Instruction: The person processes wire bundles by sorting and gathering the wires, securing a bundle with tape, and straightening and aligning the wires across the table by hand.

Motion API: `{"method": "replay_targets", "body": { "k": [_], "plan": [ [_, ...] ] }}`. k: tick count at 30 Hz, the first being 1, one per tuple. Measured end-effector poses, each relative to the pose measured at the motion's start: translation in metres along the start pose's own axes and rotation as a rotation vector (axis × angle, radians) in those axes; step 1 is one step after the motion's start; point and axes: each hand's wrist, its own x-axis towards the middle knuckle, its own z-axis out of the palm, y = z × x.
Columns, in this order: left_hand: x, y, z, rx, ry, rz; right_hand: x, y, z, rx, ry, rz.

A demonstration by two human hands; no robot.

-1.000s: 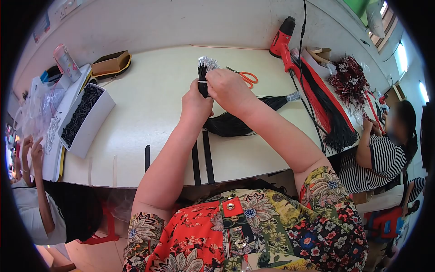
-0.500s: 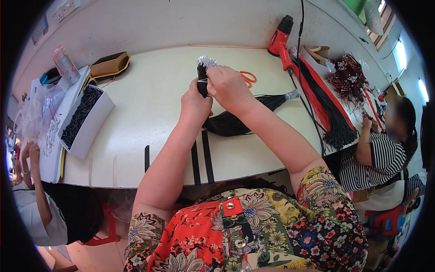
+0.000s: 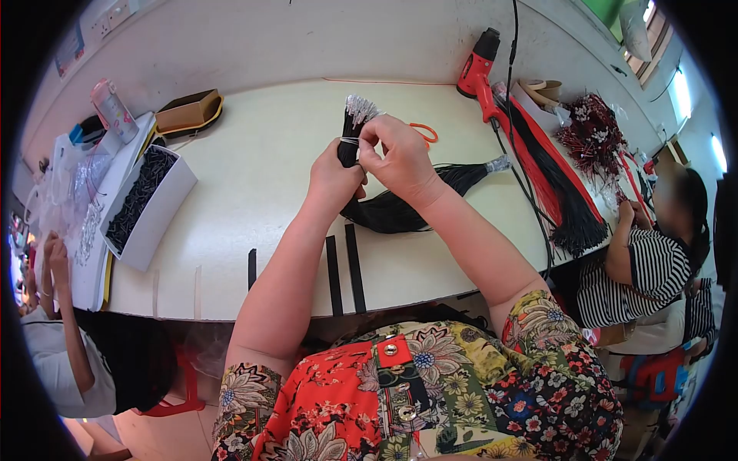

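Observation:
My left hand (image 3: 335,178) is closed around a bundle of black wires (image 3: 350,127) near its top, where the silvery ends fan out. A thin white tie (image 3: 350,140) circles the bundle just above my left fingers. At the bundle's right side my right hand (image 3: 396,154) is closed in a pinch on the tie, though its end is hidden by the fingers. From below my hands, black wires (image 3: 400,215) curve right across the table towards a silvery wrapped end (image 3: 498,164). Orange-handled scissors (image 3: 424,135) lie partly hidden behind my right hand.
A white box (image 3: 165,207) of short black pieces stands left. A red heat gun (image 3: 478,69) and its cable are at the back right, beside red and black wire bundles (image 3: 550,169). Black strips mark the table's (image 3: 231,169) front edge. People sit at both sides.
My right hand has drawn slightly right and down from the silvery ends, and its pinching fingers now show. The bundle has shifted a little to the right, still in my left hand.

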Motion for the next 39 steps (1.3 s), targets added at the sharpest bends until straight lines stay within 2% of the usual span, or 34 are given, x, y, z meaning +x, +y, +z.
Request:
{"method": "replay_targets", "body": {
  "k": [4,7,10,12,15,19,20,22,24,25,27,30,31,33,36,39],
  "plan": [
    [-0.005,0.007,0.000,0.002,-0.012,-0.001,0.001,0.000,0.001,-0.122,0.066,-0.206],
    [-0.006,0.006,-0.002,-0.025,-0.027,-0.008,0.000,0.001,0.000,-0.025,-0.014,-0.119],
    [-0.002,0.002,-0.004,-0.053,-0.035,0.002,0.002,-0.007,-0.010,0.097,-0.200,0.159],
    [0.002,-0.004,-0.002,-0.060,-0.019,0.032,0.006,-0.009,-0.017,-0.007,-0.268,0.112],
    [0.002,-0.006,-0.006,0.172,0.069,0.256,0.004,-0.006,-0.023,-0.062,-0.298,0.098],
    [0.000,-0.006,-0.004,0.057,0.078,0.247,0.003,-0.018,-0.029,-0.118,-0.365,0.240],
    [-0.002,-0.006,-0.003,-0.003,0.089,0.269,-0.006,-0.004,-0.023,-0.189,-0.252,0.082],
    [0.002,-0.010,-0.002,-0.005,0.072,0.265,-0.015,0.018,-0.018,-0.237,-0.279,0.073],
    [0.005,-0.016,0.002,-0.044,0.048,0.245,-0.013,0.008,-0.029,-0.140,-0.295,0.225],
    [0.003,-0.013,0.001,-0.125,0.001,0.252,-0.011,0.012,-0.025,-0.070,-0.269,0.225],
    [0.010,-0.024,-0.006,-0.221,-0.048,0.264,-0.012,0.027,-0.011,0.139,-0.125,0.045],
    [0.009,-0.023,-0.004,-0.298,-0.067,0.288,-0.015,0.017,-0.013,0.490,-0.074,0.091],
    [0.005,-0.018,-0.002,-0.317,-0.060,0.298,-0.016,0.018,-0.014,0.566,-0.095,0.118],
    [0.008,-0.020,-0.003,-0.311,-0.065,0.260,-0.021,0.014,-0.016,0.824,-0.156,0.355],
    [0.011,-0.027,-0.007,-0.327,-0.098,0.286,-0.023,0.003,-0.032,1.025,-0.238,0.431],
    [0.008,-0.020,-0.001,-0.331,-0.129,0.311,-0.017,-0.009,-0.054,0.937,-0.387,0.403]
  ]
}}
